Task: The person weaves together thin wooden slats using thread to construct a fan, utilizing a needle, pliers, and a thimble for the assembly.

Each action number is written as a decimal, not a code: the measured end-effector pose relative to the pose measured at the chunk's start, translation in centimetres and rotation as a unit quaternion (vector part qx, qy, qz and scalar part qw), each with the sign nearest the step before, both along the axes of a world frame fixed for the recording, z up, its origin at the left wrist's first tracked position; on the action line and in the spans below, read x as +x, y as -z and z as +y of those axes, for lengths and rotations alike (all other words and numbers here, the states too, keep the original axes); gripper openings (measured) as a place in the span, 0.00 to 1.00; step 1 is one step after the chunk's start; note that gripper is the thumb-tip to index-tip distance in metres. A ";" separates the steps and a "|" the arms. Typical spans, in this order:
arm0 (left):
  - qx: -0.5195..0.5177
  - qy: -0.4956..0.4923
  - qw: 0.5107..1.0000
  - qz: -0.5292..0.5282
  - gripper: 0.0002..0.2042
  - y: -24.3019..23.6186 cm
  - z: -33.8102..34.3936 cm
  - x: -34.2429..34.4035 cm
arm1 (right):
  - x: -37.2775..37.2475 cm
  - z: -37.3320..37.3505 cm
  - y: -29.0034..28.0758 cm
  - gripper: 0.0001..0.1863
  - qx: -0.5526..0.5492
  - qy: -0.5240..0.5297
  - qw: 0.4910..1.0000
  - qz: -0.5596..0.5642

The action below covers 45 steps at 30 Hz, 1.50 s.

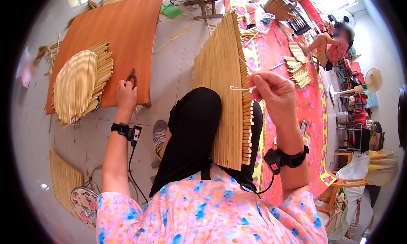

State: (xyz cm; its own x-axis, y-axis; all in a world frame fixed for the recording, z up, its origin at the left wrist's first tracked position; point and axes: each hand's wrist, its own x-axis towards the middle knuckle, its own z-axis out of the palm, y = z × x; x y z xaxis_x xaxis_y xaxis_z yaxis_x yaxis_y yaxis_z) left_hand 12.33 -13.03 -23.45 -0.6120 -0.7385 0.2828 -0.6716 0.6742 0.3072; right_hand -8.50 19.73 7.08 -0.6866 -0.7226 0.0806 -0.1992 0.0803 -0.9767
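Straw mat (220, 70): a wide slab of pale stalks laid side by side, resting across the person's lap over the black trousers (186, 133); its far end narrows away from the body, and cut stalk ends line its right edge
Right hand (274, 95): raised just beside the mat's right edge, thumb and forefinger pressed together on a white thread (241, 89)
Thread: a small loop juts left from the fingertips, over the mat's edge
Left hand (126, 95): at the near edge of the wooden table, fingers bent in against the handles of the dark pliers (132, 77); how firmly they grip, I cannot tell
Pliers: lying on the table, nose pointing away from the person
Wooden table (127, 32): left of the lap, with a rounded straw piece (74, 87) over rougher straw on its left side
Pink cloth (303, 112): flowered, to the right, bearing short straw bundles (300, 68)
Co-worker (335, 49): seated beyond the cloth, upper right
Floor, lower left: another straw panel (63, 176) near a flowered cushion (86, 206)
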 end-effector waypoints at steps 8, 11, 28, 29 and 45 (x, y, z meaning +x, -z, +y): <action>0.385 0.315 0.756 0.426 0.12 -21.3 13.9 -6.7 | 1.7 -1.3 -0.1 0.08 0.034 0.009 0.999 0.003; 0.484 0.322 0.666 0.467 0.12 -24.6 18.2 -7.8 | 1.9 -1.6 0.4 0.08 0.031 0.004 0.999 0.040; 0.561 0.311 0.693 0.328 0.07 -20.8 16.0 -10.9 | 0.7 2.7 3.8 0.14 0.275 0.174 0.924 0.203; 0.547 0.312 0.722 0.286 0.08 -20.1 16.4 -11.4 | 0.6 2.5 4.0 0.15 0.279 0.168 0.923 0.203; 0.732 0.364 0.433 0.380 0.05 -17.6 13.0 -9.6 | -0.8 1.7 5.3 0.16 0.375 0.112 0.896 0.209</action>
